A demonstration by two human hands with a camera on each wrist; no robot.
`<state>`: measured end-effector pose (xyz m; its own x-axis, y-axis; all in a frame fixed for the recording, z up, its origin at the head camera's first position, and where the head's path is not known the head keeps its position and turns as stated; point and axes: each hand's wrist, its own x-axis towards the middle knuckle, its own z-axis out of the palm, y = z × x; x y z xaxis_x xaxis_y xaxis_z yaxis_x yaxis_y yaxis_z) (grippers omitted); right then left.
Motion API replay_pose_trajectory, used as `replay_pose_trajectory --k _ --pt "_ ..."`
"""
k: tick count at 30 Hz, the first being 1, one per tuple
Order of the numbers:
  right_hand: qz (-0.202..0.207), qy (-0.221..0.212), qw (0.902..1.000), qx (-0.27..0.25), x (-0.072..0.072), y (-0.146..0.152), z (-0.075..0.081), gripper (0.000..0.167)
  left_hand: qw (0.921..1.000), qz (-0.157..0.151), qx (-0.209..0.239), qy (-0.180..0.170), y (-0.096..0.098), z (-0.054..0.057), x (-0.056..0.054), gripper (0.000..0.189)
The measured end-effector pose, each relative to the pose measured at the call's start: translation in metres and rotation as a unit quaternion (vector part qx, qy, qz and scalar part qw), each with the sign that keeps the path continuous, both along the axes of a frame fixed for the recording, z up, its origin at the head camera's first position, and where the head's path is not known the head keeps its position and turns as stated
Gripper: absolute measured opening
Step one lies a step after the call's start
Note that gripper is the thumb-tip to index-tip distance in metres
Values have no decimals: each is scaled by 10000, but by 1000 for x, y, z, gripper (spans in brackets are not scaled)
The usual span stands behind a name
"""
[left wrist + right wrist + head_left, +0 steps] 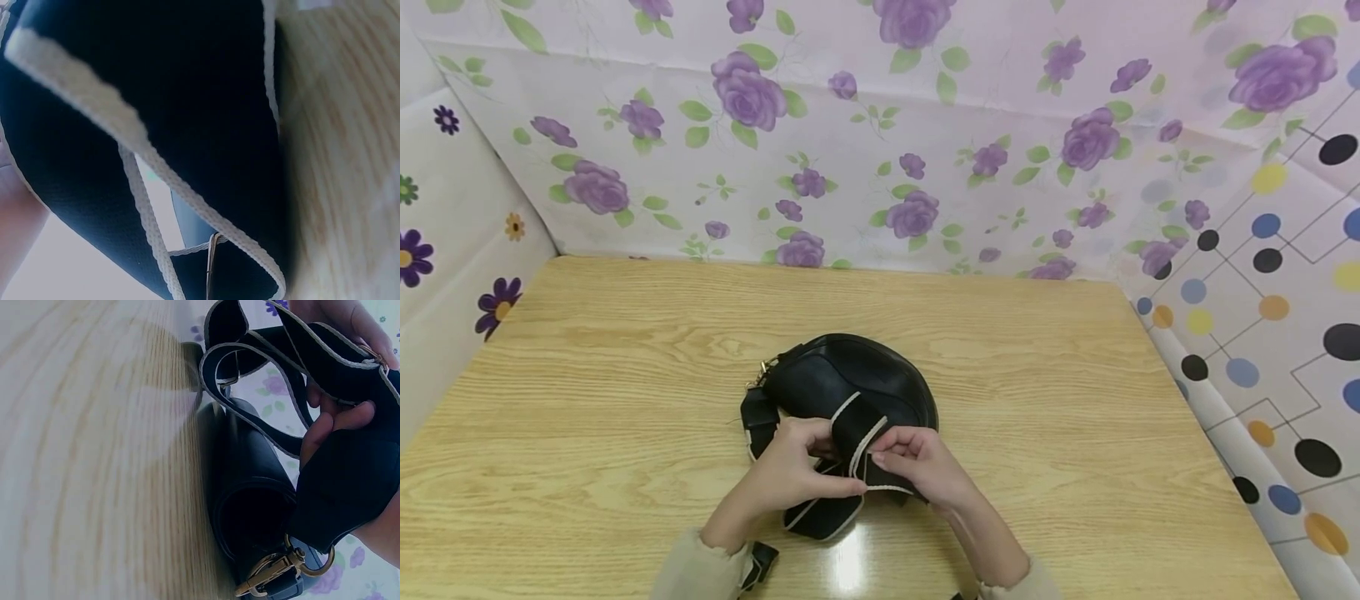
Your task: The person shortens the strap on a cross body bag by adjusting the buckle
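A black handbag [850, 375] with a curved top lies on the wooden table. Its wide black strap [850, 425], edged in pale trim, is looped and folded in front of the bag. My left hand [797, 471] grips the strap from the left, thumb extended along its lower part. From the right, my right hand [917, 462] pinches the strap between thumb and fingers. In the right wrist view, a gold-coloured slider [375, 357] sits on the strap near the fingers, and a gold clasp [281, 569] joins strap and bag. Folds of strap fill the left wrist view.
The wood-grain table [625, 367] extends around the bag. Behind it hangs a flowered sheet [850, 167], with patterned sheets at both sides. A small black piece [762, 562] shows beside the left sleeve [700, 571].
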<state>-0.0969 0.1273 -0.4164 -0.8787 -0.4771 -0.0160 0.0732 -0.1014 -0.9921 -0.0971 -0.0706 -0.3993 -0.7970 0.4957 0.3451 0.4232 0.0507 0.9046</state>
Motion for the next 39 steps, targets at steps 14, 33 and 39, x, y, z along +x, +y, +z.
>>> replay_pose_trajectory --k 14,33,39 --pt "-251 -145 9994 -164 3 -6 1 15 9994 118 -120 -290 1 0 2 32" --pt "84 -483 9985 -263 2 -8 0 14 10000 75 13 53 -1 -1 1 27" --pt "567 -550 9965 277 3 -3 3 18 9999 14 130 69 -4 -3 0 24"
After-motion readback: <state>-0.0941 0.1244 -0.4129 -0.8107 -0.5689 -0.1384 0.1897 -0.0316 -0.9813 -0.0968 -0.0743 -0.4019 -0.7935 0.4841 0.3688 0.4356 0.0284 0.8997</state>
